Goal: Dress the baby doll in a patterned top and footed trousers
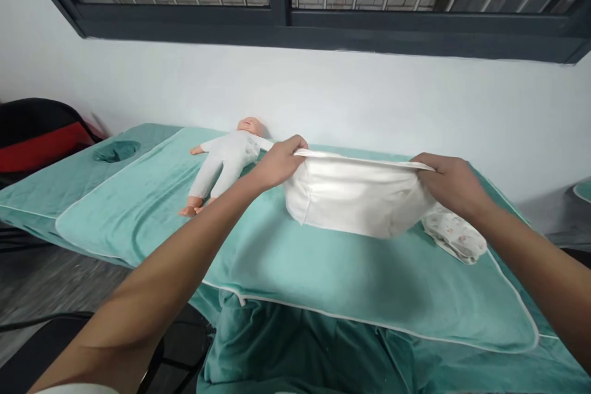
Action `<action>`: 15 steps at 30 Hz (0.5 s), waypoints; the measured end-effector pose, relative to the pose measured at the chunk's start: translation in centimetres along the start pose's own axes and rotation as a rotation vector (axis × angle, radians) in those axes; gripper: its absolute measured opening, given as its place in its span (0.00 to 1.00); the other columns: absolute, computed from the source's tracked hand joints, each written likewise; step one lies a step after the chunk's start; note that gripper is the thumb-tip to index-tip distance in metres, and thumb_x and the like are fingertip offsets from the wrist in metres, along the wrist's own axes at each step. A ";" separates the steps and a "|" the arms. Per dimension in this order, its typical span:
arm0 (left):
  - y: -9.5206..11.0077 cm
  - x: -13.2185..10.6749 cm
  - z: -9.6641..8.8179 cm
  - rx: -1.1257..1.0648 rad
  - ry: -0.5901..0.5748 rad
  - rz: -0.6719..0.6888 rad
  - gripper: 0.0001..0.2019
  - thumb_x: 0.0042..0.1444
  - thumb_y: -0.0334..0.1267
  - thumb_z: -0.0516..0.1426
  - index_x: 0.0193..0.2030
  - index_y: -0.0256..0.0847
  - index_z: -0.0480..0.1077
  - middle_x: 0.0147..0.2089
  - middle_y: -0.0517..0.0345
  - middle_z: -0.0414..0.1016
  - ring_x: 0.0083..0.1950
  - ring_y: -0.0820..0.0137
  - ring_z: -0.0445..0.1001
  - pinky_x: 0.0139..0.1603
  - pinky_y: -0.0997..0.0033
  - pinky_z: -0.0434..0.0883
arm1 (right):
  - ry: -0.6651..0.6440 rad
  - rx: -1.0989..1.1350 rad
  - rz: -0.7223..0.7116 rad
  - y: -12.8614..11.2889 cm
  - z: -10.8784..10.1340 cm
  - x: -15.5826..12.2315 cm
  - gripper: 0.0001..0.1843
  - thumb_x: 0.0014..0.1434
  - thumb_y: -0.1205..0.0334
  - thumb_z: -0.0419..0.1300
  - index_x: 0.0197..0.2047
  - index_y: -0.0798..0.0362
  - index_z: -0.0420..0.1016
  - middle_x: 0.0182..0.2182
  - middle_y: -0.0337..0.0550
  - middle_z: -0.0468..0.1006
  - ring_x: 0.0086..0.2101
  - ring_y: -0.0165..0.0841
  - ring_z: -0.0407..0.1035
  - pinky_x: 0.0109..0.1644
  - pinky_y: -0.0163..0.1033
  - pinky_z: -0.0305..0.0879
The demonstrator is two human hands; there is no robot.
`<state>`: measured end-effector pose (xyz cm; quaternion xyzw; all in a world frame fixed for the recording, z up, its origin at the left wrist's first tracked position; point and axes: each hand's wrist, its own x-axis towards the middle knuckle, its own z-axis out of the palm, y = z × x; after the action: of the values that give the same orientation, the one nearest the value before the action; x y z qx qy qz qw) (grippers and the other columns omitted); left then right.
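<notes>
A white cloth item (pixel 360 194), folded or doubled so its exact kind does not show, hangs stretched above the green bed cover. My left hand (pixel 287 161) pinches its upper left corner, and my right hand (pixel 447 181) grips the upper right corner. Its top edge is pulled nearly straight, while the lower part bulges and sags. To the left, a baby doll (pixel 226 160) in a white suit lies on its back, partly behind my left hand. Beneath my right hand, a folded printed cloth (pixel 455 237) rests on the bed.
The bed (pixel 152 135) with a green cover (pixel 323 277) runs along the white wall, with a face hole at its left end. A dark-framed window (pixel 277 18) is above. A black and red chair (pixel 41 135) stands at left; another dark chair (pixel 184 345) is below.
</notes>
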<state>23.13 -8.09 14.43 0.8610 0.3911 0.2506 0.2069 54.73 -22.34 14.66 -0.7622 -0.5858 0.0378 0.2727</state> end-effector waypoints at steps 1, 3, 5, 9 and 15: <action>-0.2 0.0 0.1 0.059 -0.071 -0.038 0.10 0.61 0.38 0.49 0.45 0.44 0.69 0.41 0.58 0.77 0.42 0.65 0.74 0.39 0.68 0.68 | -0.046 -0.028 0.023 0.2 0.1 0.0 0.15 0.52 0.65 0.50 0.35 0.49 0.79 0.32 0.40 0.81 0.33 0.37 0.72 0.34 0.37 0.61; -0.5 0.3 0.3 0.255 -0.191 -0.113 0.14 0.63 0.43 0.48 0.50 0.44 0.69 0.44 0.53 0.78 0.44 0.61 0.76 0.43 0.65 0.69 | -0.134 -0.114 0.036 0.6 0.4 0.5 0.15 0.52 0.65 0.51 0.34 0.49 0.79 0.32 0.41 0.80 0.32 0.37 0.71 0.33 0.37 0.61; -0.7 0.8 0.8 0.471 -0.263 -0.177 0.17 0.65 0.46 0.47 0.53 0.42 0.70 0.48 0.47 0.78 0.48 0.56 0.77 0.47 0.60 0.70 | -0.204 -0.227 0.033 0.9 1.2 1.4 0.15 0.53 0.65 0.51 0.36 0.48 0.79 0.34 0.42 0.81 0.34 0.38 0.72 0.34 0.37 0.61; -1.5 1.7 3.3 0.675 -0.251 -0.265 0.20 0.66 0.49 0.49 0.54 0.38 0.70 0.50 0.40 0.77 0.51 0.50 0.77 0.49 0.54 0.72 | -0.267 -0.419 0.069 0.4 4.5 3.3 0.19 0.58 0.66 0.50 0.47 0.48 0.77 0.46 0.49 0.80 0.45 0.44 0.73 0.43 0.43 0.67; -3.1 -0.4 11.3 0.630 -0.040 -0.010 0.13 0.65 0.33 0.50 0.54 0.38 0.68 0.57 0.43 0.73 0.59 0.55 0.71 0.56 0.57 0.71 | -0.295 -0.112 -0.434 -5.2 10.5 -2.7 0.24 0.66 0.56 0.52 0.65 0.49 0.66 0.62 0.50 0.70 0.60 0.46 0.65 0.63 0.52 0.64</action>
<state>27.83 -8.30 3.71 0.8857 0.4494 0.0991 -0.0612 45.37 -20.02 7.46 -0.6190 -0.7701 0.0564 0.1436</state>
